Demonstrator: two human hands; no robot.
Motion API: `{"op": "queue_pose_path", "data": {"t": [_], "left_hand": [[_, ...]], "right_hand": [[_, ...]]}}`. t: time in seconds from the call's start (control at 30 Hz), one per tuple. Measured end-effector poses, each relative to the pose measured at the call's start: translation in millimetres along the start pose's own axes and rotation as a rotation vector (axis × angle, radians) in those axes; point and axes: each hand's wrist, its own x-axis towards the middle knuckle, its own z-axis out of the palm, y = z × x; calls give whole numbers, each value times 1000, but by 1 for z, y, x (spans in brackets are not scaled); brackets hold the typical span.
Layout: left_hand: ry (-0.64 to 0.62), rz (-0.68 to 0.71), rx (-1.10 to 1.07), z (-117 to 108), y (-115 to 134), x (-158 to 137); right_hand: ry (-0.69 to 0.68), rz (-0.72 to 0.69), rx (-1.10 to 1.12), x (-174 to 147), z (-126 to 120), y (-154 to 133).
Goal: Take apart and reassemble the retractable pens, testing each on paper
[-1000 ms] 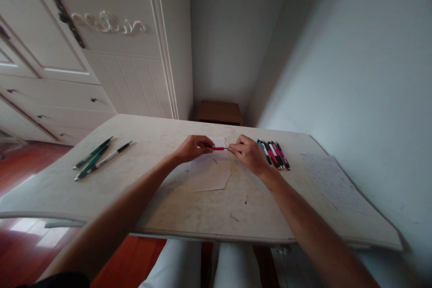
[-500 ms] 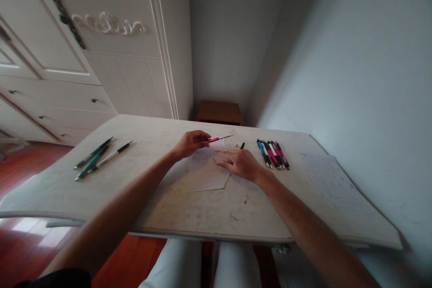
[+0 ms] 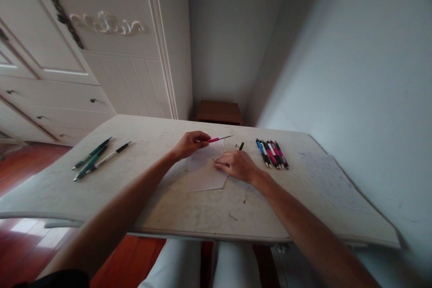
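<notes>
My left hand (image 3: pixel 191 145) is closed around a pink pen barrel (image 3: pixel 213 140). A thin dark rod, like an ink refill, sticks out of the barrel to the right. Below it lies a white sheet of paper (image 3: pixel 205 177) with scribbles near its top. My right hand (image 3: pixel 236 165) rests over the sheet's right edge, fingers pinched together. A small thin piece (image 3: pixel 213 160) shows at those fingertips, too small to name. Just behind the right hand a black pen part (image 3: pixel 241 146) pokes up; whether the hand holds it is hidden.
Several pens (image 3: pixel 272 155) lie in a row to the right, beyond my right hand. Three more pens (image 3: pixel 97 157) are at the left of the table (image 3: pixel 151 216). A scribbled sheet (image 3: pixel 327 180) lies by the wall. Small bits (image 3: pixel 232 217) sit near the front edge.
The fingers of my right hand have drawn in from a stretched position to a pinch over the paper. My left hand still holds the pink barrel in about the same place.
</notes>
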Motion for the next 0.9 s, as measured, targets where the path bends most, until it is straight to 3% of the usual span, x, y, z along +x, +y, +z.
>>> {"op": "queue_pose_path", "data": {"t": [0.67,0.9], "left_hand": [[11,36,93,0,0,0],[17,45,112,-2,0,1]], "right_hand": [[2,5,2,0,7,5],[-38,88,-36,1,2,1]]}}
